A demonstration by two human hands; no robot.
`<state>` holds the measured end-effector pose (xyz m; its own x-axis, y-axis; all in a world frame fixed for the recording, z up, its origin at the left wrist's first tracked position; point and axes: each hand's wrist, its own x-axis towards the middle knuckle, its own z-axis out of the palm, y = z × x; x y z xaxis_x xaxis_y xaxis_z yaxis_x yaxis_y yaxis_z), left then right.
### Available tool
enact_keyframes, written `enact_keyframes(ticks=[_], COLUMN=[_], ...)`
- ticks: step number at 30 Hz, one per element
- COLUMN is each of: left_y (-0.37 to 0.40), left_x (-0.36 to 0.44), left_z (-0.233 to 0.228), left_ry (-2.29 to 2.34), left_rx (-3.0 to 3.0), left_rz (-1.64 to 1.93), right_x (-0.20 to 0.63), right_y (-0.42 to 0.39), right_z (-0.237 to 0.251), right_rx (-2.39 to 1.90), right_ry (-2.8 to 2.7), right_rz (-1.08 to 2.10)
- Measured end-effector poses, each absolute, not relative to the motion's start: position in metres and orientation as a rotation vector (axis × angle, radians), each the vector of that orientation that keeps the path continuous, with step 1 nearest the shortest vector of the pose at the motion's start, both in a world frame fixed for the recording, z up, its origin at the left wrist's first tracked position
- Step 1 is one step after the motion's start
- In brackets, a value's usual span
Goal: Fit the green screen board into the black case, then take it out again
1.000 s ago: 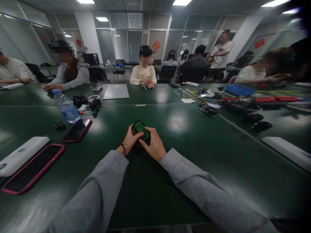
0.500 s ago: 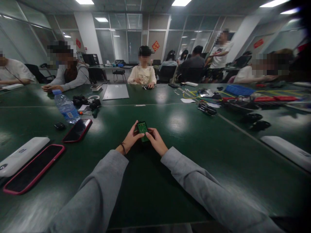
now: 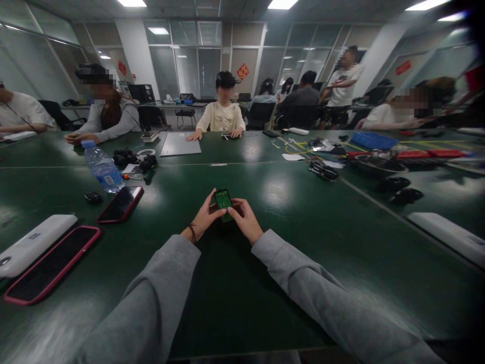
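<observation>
Both hands, left hand [image 3: 204, 218] and right hand [image 3: 245, 220], pinch the green board [image 3: 223, 200] tight, just above the table [image 3: 310, 237].

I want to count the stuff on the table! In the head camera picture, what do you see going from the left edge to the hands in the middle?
White power bank → pink-edged phone → water bottle → red-edged phone → left hand → green circuit board → right hand.
</observation>
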<state>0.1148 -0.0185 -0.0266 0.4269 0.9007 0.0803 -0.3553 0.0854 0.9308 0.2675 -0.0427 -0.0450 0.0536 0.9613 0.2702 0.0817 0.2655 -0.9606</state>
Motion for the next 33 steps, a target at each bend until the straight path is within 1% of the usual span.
enact_keyframes(ticks=[9, 24, 33], left_y=[-0.0152, -0.0152, -0.016], left_x=[0.1156, 0.1133, 0.1148], left_z=[-0.0273, -0.0231, -0.0246], left_ry=[0.619, 0.607, 0.675], left_rx=[1.065, 0.999, 0.983], left_rz=[1.07, 1.025, 1.081], right_x=[0.267, 0.2664, 0.2671], right_y=[-0.0422, -0.0437, -0.0426], right_z=[-0.0407, -0.0419, -0.045], right_rx=[-1.123, -1.111, -1.123], right_ry=[-1.235, -1.239, -1.289], right_rz=[0.927, 0.965, 0.936])
